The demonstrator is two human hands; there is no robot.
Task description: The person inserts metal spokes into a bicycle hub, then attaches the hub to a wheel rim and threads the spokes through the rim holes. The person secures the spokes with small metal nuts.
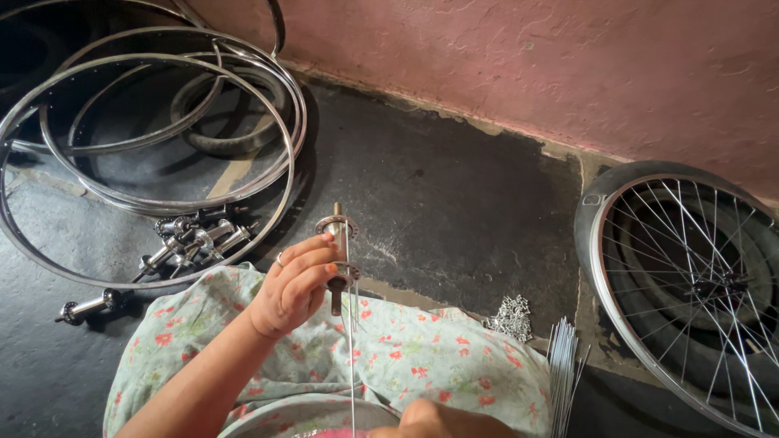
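Wheel-building parts fill the dark floor [454, 186], and the one in hand is a small metal hub [337, 258], held upright above the person's lap. Going from the biggest things down: a stack of bare chrome rims [162, 203] lies at the upper left, over a tyre [231, 113]; a finished spoked wheel [690, 284] with its tyre on leans at the right, near the pink wall [527, 57]. The floral cloth [406, 357] over the knees spreads across the bottom. A cluster of spare hubs [191, 239] sits inside the nearest rim, a bundle of loose spokes [561, 365] lies beside the cloth, and a little heap of spoke nipples [510, 318] rests just above that bundle.

The left hand [292, 288] is closed around the hub's barrel between its two flanges, fingers wrapped from the left. The right hand [438, 422] is mostly cut off at the bottom edge; whether it pinches anything cannot be told, though a thin spoke [351, 357] runs from the hub down towards it.

The hub looks rigid, compact and fairly heavy for its size, with smooth plated metal that could slip, so the barrel between the flanges seems the sound place to hold. The spoke is light, springy and easily bent; it is probably best held near one end.
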